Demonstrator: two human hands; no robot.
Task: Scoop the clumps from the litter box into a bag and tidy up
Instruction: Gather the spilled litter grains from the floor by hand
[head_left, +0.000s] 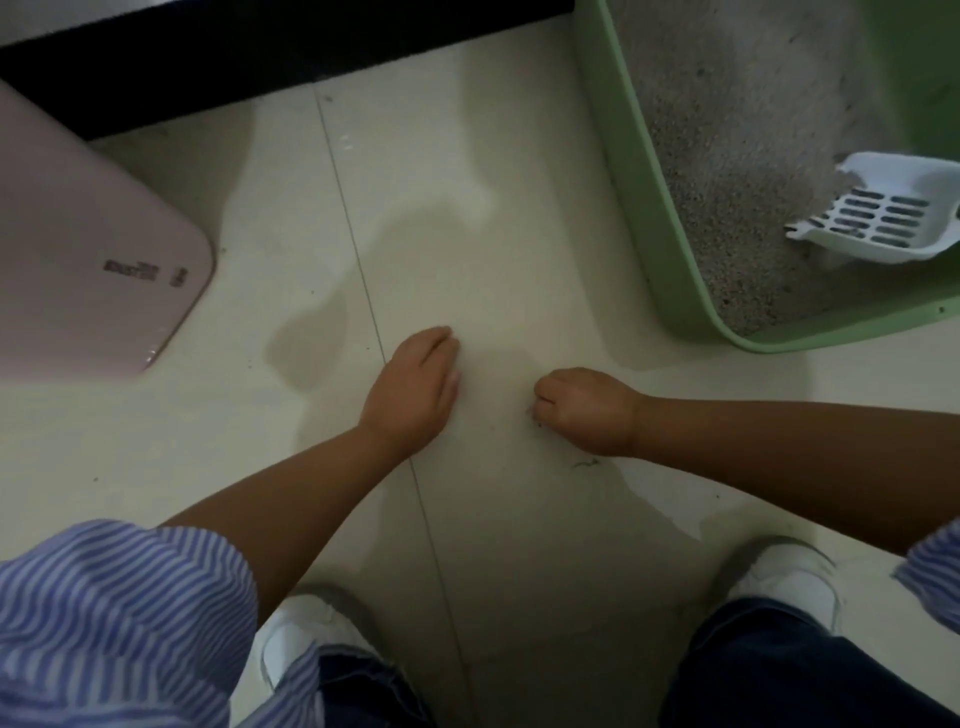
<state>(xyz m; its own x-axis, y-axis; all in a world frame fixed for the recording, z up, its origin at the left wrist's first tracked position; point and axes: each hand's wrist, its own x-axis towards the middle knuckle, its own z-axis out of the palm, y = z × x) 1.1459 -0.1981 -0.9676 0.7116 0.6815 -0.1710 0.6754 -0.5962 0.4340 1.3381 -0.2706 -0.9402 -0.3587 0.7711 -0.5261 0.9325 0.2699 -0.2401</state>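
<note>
The green litter box (631, 171) stands on the floor at the upper right, filled with grey litter (737, 130). A white slotted scoop (878, 213) lies in the litter at the right edge, with no hand on it. My left hand (415, 384) rests flat on the pale floor tiles, fingers straight and together. A short way to its right, my right hand (582, 408) is curled into a loose fist, and its fingertips pinch a small dark wisp of debris (532, 415) on the floor. No bag is in view.
A pink rounded plastic object (93, 260) with printed marks lies on the floor at the left. A black strip (260, 47) runs along the top. Another dark wisp (584, 462) lies below my right hand. My white shoes (296, 639) are at the bottom.
</note>
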